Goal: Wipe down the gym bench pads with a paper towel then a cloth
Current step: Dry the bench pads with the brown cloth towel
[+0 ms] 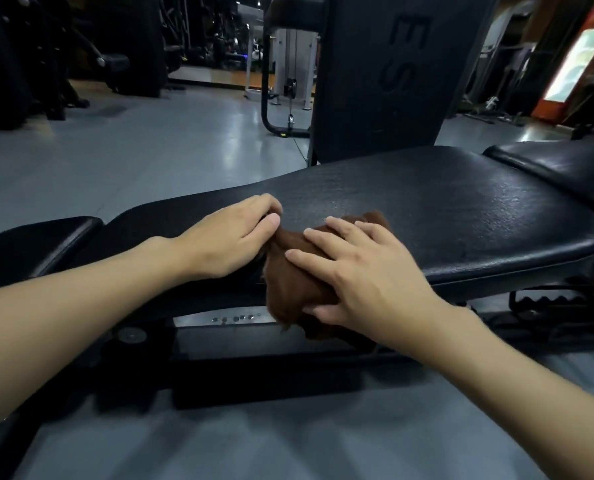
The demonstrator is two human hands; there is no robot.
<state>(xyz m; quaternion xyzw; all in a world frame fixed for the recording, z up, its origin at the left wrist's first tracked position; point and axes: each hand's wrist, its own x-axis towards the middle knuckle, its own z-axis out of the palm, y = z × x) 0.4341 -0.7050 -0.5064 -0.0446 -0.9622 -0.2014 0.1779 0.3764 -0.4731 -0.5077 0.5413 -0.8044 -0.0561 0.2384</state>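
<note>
From my remote seat I look down on a long black bench pad [444,202] that runs across the view, and the brown cloth [288,271] lies bunched on its near edge. Part of the cloth sits on the top surface and the rest hangs down in front of the bench frame [219,341]. The right hand [364,271] lies on top of the cloth with its fingers spread and fairly straight, pressing the fabric against the pad, while its thumb rests along the hanging fold below the edge. The left hand [233,237] sits just beside it on the pad, fingers curled, thumb and fingertips pinching the cloth's left end where it gathers into a narrow twist. Both forearms reach in from the bottom corners. A smaller black pad [39,237] adjoins the long one on the left, and another pad [565,164] stands higher at the right. A metal plate [219,318] with small holes shows on the frame under the cloth. Behind the bench stands a tall dark panel [392,64] with faint letters, and beyond it a cable machine [288,64] on the grey floor [132,150].
</note>
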